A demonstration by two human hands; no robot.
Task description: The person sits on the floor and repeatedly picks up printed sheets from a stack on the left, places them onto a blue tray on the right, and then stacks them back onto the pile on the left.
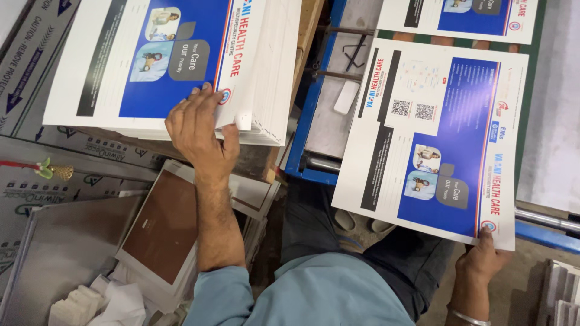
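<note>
Resting flat on the near corner of a thick stack of printed sheets (181, 60), left hand (199, 130) with fingers spread over the top sheet and thumb hooked down the stack's front edge; not closed around anything, only pressing and touching the paper. Stack sitting high at upper left, its top sheet white with a blue panel and small photos, edges of many sheets showing along the right side. Pinching the near corner of a single printed sheet (432, 139), right hand (483, 259) low at the right, thumb on top of the corner, grip narrow and closed on the paper. Sheet held out flat, well apart from the stack, same white and blue layout with two square code patches near its middle, hanging over a blue metal frame (311, 108) and a grey plate inside it. Lying beyond it at the top right, another like sheet (459, 15), partly cut off by the picture edge. Lower left: a brown board in a white frame (160, 226), grey metal plates (66, 241), crumpled white paper (121, 305). Light blue sleeve on the left arm, a metal bangle (474, 319) at the right wrist.
</note>
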